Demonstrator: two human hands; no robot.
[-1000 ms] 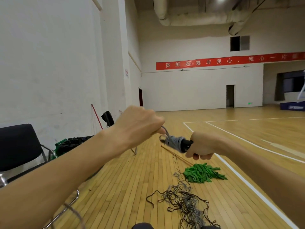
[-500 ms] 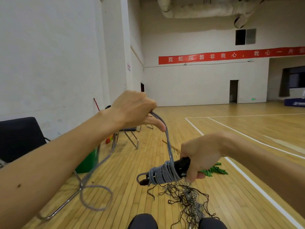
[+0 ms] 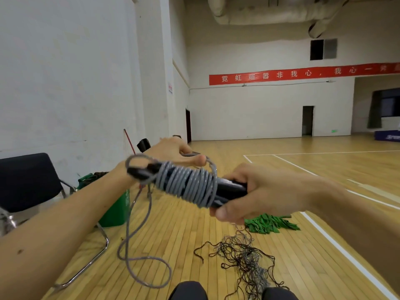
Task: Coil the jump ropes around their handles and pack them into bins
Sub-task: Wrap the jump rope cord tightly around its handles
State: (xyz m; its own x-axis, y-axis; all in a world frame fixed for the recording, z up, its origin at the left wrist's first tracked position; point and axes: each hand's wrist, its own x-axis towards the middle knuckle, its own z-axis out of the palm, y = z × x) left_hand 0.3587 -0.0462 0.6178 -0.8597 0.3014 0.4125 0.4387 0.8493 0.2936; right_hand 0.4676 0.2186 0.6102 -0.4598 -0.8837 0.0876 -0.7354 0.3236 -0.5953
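Note:
My right hand (image 3: pixel 257 191) grips the black handles (image 3: pixel 229 189) of a jump rope, held level in front of me. Many turns of grey rope (image 3: pixel 188 184) are wound around the handles' left part. My left hand (image 3: pixel 173 151) sits just behind the coil and pinches the rope where it leaves the winding. The loose tail of the rope (image 3: pixel 138 241) hangs down from the handle tips and curls in a loop above the floor. A green bin (image 3: pixel 116 211) stands on the floor at left, partly hidden by my left forearm.
A black folding chair (image 3: pixel 28 182) with a metal frame stands close at left by the white wall. A tangle of dark thin ropes (image 3: pixel 244 260) lies on the wooden floor ahead, a pile of green bands (image 3: pixel 270 223) beyond it. My knees (image 3: pixel 188 291) show at the bottom.
The handles rose from low to chest height and came closer. My left hand dropped from above the coil to just behind it, and more turns of rope lie on the handles.

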